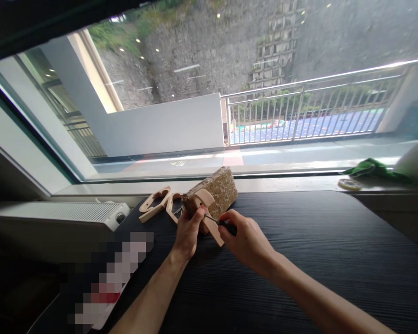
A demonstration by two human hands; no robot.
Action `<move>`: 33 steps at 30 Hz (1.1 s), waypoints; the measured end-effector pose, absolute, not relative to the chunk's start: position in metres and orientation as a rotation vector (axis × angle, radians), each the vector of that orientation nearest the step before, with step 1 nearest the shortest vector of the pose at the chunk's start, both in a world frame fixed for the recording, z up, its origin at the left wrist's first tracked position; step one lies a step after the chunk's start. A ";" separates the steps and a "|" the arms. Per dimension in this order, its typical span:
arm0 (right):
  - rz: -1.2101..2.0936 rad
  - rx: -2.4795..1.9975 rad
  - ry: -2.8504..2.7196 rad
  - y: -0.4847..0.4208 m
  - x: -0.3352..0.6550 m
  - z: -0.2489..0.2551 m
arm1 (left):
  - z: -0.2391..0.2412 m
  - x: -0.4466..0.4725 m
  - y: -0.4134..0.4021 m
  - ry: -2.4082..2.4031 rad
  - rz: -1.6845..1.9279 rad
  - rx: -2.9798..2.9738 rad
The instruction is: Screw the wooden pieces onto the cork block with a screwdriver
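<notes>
My left hand is closed around a curved wooden piece, pressing it against a rough brown block that lies on the black ribbed tabletop. My right hand grips a small screwdriver with a black handle, its thin metal tip pointing left at the wooden piece near my left thumb. Two more cut wooden shapes lie just left of the block, with a small metal part beside them.
A white heater unit sits to the left under the window sill. A green cloth, a roll of tape and a pale rounded object rest on the sill at the right. A blurred-out flat item lies at lower left.
</notes>
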State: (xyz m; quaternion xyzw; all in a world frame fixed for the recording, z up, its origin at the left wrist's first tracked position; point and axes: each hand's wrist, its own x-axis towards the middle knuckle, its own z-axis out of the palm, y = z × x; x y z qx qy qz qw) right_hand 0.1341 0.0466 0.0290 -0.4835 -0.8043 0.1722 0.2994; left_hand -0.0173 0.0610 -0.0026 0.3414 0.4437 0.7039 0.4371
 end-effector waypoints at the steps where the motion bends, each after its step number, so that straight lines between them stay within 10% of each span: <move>1: 0.413 -1.297 -2.165 0.046 0.135 0.031 | -0.003 -0.018 0.061 1.112 1.756 0.842; 17: -0.125 -0.925 -2.470 0.049 0.145 0.037 | 0.000 -0.025 0.061 1.037 1.755 0.767; 33: 0.522 -1.187 -2.173 0.050 0.145 0.030 | -0.005 -0.032 0.061 1.131 1.668 1.004</move>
